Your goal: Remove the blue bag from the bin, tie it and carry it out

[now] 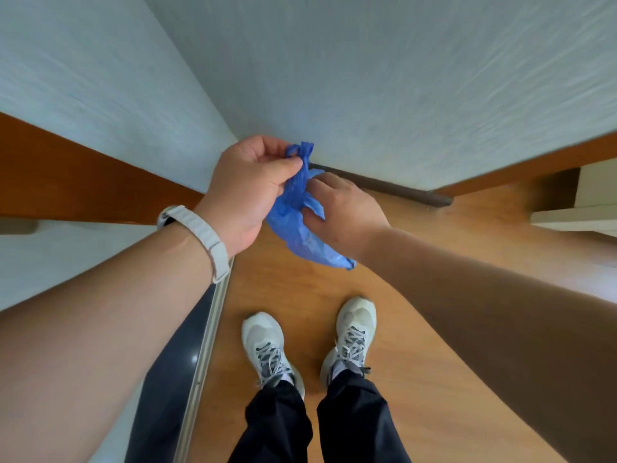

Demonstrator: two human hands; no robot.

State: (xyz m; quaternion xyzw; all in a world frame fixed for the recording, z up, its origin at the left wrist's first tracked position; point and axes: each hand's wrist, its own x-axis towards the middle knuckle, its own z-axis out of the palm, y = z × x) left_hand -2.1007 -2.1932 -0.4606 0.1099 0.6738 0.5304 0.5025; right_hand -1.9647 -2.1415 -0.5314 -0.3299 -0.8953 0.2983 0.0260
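Note:
A small crumpled blue bag (300, 233) hangs in the air between both hands, above the wooden floor. My left hand (248, 188) pinches the bag's twisted neck near the top, where the plastic bunches into a knot-like tuft. My right hand (344, 210) grips the bag lower down at its gathered middle, fingers curled into the plastic. The bag's loose body droops down and to the right under my right wrist. No bin is in view.
A pale wall (367, 78) stands close ahead, with a brown baseboard (384, 187). My two feet in light sneakers (267, 345) stand on the wooden floor (417, 379). A metal threshold strip (207, 345) and dark floor lie at left. A white edge (581, 215) juts in at right.

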